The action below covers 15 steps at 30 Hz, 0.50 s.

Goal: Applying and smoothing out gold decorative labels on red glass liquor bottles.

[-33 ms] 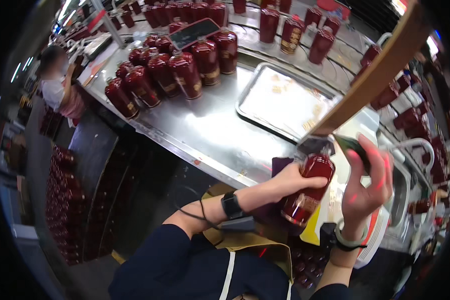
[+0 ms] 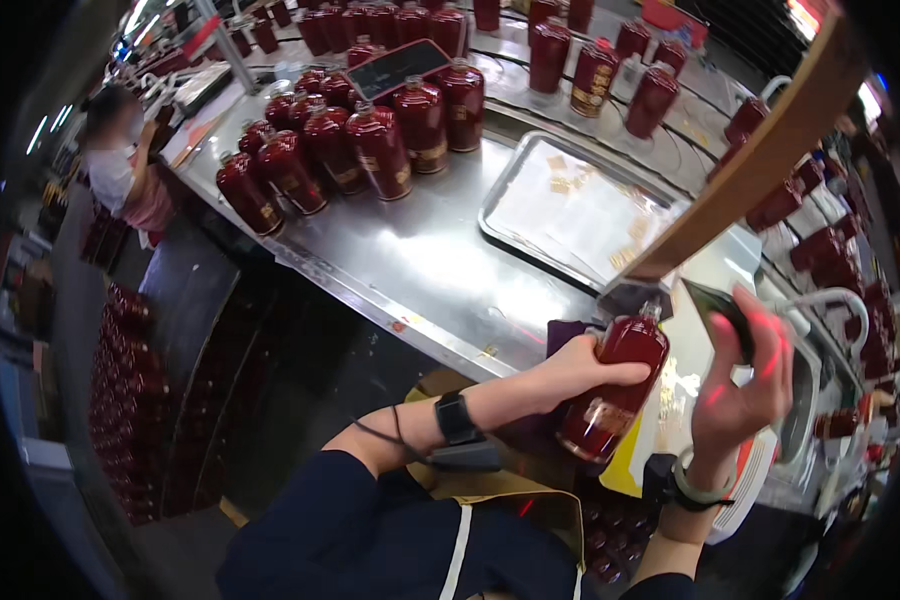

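Left hand [image 2: 582,372] grips glossy dark-red bottle [image 2: 613,408], tilted, neck up, at near edge of silver metal counter [image 2: 400,250]. Right hand [image 2: 748,375] holds flat dark-green piece [image 2: 712,302] beside bottle neck.

Held bottle [image 2: 612,400] glossy, smooth; worktop [image 2: 425,265] shiny metal; beam [image 2: 755,145] wood; left sleeve [image 2: 310,505] matt cloth.

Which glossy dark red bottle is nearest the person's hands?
The tilted glossy dark red bottle gripped by the left hand; the grouped bottles stand apart on the shiny metal table.
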Each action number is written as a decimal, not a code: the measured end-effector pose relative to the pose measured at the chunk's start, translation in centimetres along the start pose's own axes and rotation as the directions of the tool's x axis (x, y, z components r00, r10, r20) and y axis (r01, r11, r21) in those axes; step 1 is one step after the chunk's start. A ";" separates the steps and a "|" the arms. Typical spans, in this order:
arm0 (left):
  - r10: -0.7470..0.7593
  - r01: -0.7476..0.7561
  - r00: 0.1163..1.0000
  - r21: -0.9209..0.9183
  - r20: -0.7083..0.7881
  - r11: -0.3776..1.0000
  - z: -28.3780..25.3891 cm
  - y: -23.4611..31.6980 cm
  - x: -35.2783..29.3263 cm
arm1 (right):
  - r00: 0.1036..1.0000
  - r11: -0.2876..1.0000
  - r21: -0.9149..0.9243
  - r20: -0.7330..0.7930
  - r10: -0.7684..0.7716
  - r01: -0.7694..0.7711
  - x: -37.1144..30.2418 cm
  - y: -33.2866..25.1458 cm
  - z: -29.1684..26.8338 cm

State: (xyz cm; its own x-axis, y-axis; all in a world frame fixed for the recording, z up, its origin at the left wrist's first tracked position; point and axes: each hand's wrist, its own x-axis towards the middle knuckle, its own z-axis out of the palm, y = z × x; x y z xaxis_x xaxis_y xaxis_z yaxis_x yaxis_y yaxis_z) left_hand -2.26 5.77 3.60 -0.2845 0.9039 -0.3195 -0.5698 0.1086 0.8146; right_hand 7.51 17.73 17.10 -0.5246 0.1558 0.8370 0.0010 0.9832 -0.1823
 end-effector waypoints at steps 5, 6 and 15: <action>0.445 -0.388 0.804 0.218 -0.394 0.895 -6.7 4.5 -7.7 | 0.987 0.974 -0.167 0.037 0.159 -0.151 -3.2 3.3 -4.3; 0.580 -0.441 0.633 0.376 -0.513 0.815 -8.7 5.2 -8.3 | 0.988 0.976 -0.166 0.032 0.150 -0.142 -4.2 4.0 -4.9; 0.877 -0.087 -0.306 0.928 -0.370 0.361 -28.2 9.3 -8.3 | 0.874 0.873 -0.126 0.070 0.481 -0.471 -9.0 4.1 -5.0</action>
State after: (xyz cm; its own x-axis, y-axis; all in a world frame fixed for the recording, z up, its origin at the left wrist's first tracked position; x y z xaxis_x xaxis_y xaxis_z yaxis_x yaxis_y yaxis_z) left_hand -26.96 -12.37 0.15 -0.6980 -0.3345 0.6331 0.5348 0.3444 0.7716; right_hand 16.47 20.82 11.40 -0.5173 0.6027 0.6076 0.3551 0.7971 -0.4883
